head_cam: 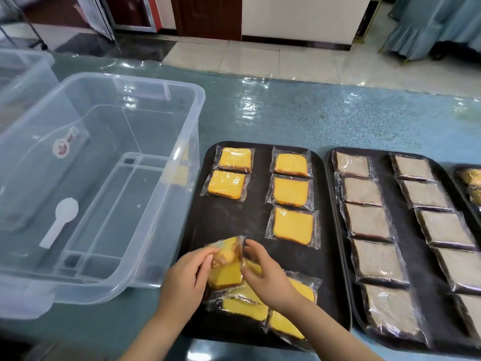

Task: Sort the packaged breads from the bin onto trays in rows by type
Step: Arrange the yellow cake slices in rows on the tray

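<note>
A black tray (260, 225) holds yellow packaged breads: two in its left row (229, 183) and three in its right row (292, 209). A loose pile of several yellow packs (250, 306) lies at the tray's near end. My left hand (187, 277) and my right hand (265, 274) together hold one yellow pack (230, 251), tilted up above that pile. A second black tray (338, 230) to the right carries two rows of grey-brown packaged breads (367, 222). The clear plastic bin (109, 183) on the left has no bread in it.
A white scoop-shaped piece (62, 220) shows through the bin's floor. A second clear bin (23, 74) stands at the far left. A third tray (468, 183) with yellow packs peeks in at the right edge. The blue table (312, 118) extends behind the trays.
</note>
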The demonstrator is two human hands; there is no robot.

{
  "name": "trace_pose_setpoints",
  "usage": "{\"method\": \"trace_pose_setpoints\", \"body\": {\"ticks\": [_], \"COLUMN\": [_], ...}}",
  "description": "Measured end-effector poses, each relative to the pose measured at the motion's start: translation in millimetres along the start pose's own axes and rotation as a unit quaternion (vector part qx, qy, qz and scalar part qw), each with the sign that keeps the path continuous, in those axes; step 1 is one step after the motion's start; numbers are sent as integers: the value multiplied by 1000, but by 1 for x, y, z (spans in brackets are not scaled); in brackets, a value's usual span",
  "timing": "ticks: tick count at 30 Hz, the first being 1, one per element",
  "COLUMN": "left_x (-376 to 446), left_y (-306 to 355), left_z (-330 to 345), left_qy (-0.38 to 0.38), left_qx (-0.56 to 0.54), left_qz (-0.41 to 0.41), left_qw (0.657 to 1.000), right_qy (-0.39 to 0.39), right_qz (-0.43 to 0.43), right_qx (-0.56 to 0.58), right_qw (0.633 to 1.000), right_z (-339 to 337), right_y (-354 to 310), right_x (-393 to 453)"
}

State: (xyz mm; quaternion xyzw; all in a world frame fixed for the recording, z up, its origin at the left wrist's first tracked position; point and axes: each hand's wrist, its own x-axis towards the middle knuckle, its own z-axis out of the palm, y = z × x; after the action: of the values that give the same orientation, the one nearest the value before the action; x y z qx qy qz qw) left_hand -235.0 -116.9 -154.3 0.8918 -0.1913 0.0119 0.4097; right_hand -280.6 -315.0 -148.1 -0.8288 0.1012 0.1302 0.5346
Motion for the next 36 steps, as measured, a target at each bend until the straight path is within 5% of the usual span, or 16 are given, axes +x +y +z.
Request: {"method": "trace_pose_setpoints", "body": {"ticks": [7,14,27,36], "left_x": [27,65,85,70], "left_y": [31,-7,-28,-16], "left_z": [-2,24,43,38], "left_qy": [62,26,-141,-104], "left_qx": [-236,-170,75,39], "left_qz": [-168,-274,-239,-145], "left_qw": [955,946,958,983], "right_qy": [63,94,69,67], "right_qz": [26,149,189,120], "right_qx": [119,98,7,-14], "right_qw": [991,980,979,990], "right_z": [-3,-15,-9,-21], "right_y": [-6,-15,-16,-1], "right_x": [15,54,130,71]}}
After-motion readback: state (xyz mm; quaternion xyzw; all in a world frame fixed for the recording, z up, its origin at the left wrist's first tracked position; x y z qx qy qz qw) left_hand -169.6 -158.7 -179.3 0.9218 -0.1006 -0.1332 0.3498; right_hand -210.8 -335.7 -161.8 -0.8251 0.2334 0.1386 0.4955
